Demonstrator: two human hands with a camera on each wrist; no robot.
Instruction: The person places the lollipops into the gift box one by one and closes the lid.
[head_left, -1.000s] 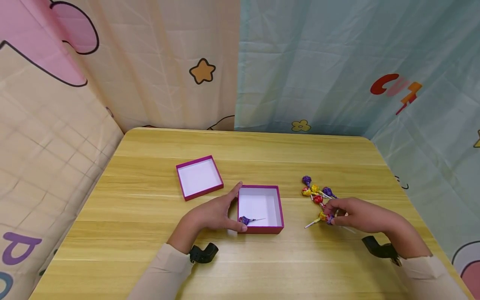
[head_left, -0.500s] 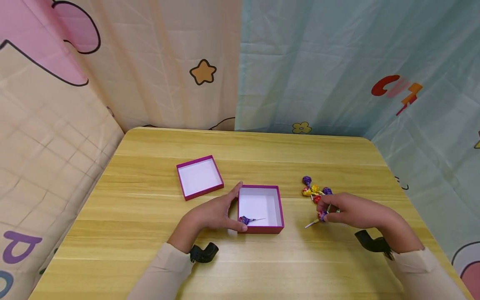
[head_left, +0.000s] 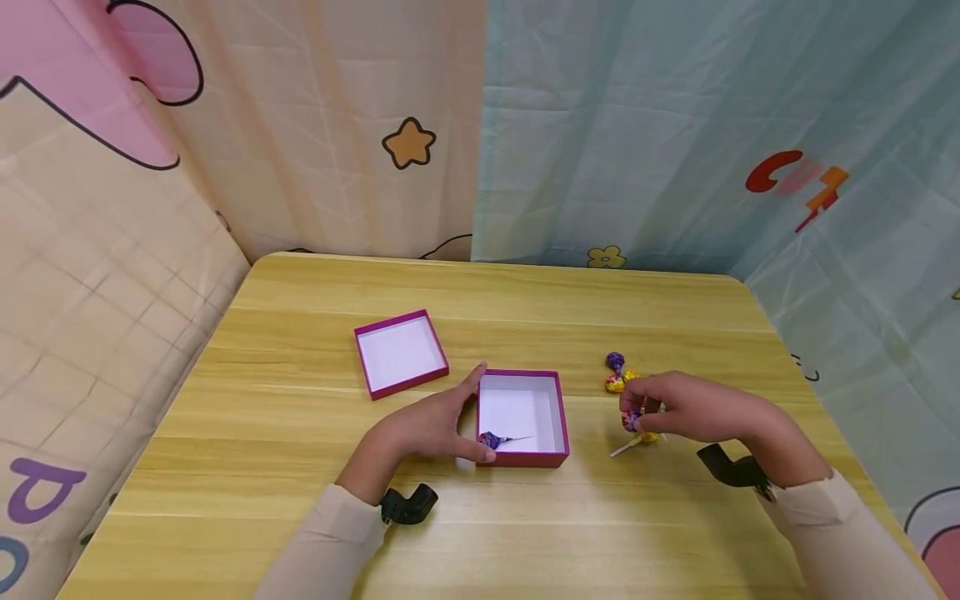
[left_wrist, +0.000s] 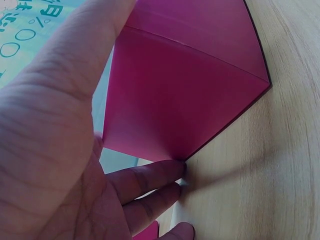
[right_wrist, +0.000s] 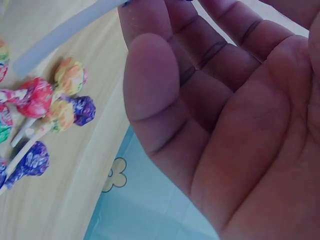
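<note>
A magenta box (head_left: pixel 562 417) with a white inside stands on the table, its top uncovered. My left hand (head_left: pixel 423 429) grips its left side, thumb at the front corner and index finger at the back corner. Inside the box lies a purple-wrapped lollipop (head_left: pixel 490 440). To the right, my right hand (head_left: pixel 697 408) pinches another purple-and-red lollipop (head_left: pixel 631 419) above the others; its white stick (right_wrist: pixel 70 35) shows in the right wrist view. Beneath and beside that hand lie several lollipops, among them a purple lollipop (head_left: pixel 615 361) and a red lollipop (right_wrist: pixel 37 97). The hand partly hides them in the head view.
The box's matching magenta lid (head_left: pixel 401 354) lies inside-up, behind and left of the box. Both rest on a light wooden table (head_left: pixel 525 533). Printed curtains (head_left: pixel 637 125) hang behind it and at both sides.
My right hand has moved left and slightly away from me, lifting the purple-and-red lollipop off the group. The left hand and the box have stayed put.
</note>
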